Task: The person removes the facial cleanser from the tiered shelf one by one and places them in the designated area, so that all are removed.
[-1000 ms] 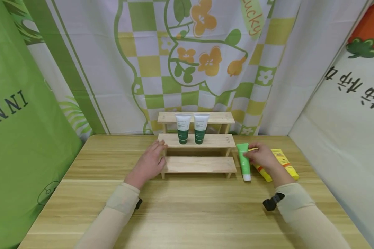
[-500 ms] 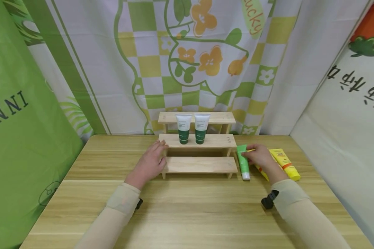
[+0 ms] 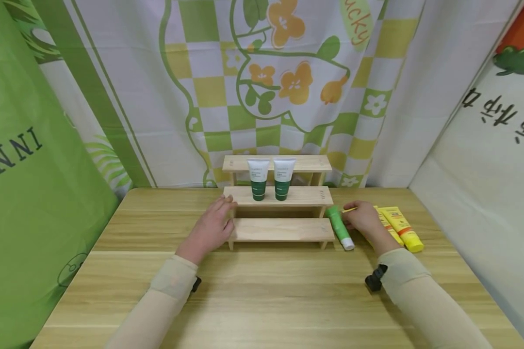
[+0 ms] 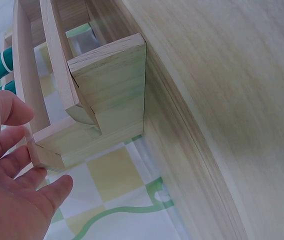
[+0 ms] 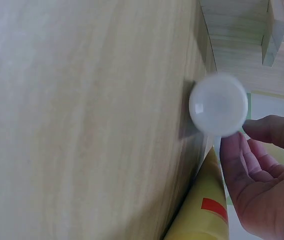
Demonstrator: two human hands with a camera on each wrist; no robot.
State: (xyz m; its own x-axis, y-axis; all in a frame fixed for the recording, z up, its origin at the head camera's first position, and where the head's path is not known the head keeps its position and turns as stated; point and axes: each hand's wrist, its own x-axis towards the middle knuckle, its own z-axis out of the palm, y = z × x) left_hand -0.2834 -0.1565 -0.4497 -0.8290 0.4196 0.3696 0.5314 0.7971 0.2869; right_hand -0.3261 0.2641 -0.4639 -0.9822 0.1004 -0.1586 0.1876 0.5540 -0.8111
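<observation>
A three-tier wooden display shelf [image 3: 284, 230] stands on the table. My left hand [image 3: 208, 229] holds the left end of its middle tier; the left wrist view shows the bent fingers [image 4: 18, 161] against the board's end. Two white-and-green squeeze tubes [image 3: 258, 180] stand side by side on the middle tier. Close to the shelf's right end, a light green squeeze tube [image 3: 339, 229] slants with its white cap [image 5: 219, 104] toward me. My right hand [image 3: 367, 223] pinches that tube at its side, though the contact is partly hidden behind the cap in the right wrist view.
Yellow squeeze tubes [image 3: 401, 228] with orange bands lie on the table by my right hand, partly hidden under it. The wooden table [image 3: 279, 295] reaches back to a patterned curtain [image 3: 209, 92]. Cloth panels hang on both sides.
The light green tube has turned, its top shifting left toward the shelf and its cap slightly right. My right hand has stayed close beside it. My left hand stays at the shelf.
</observation>
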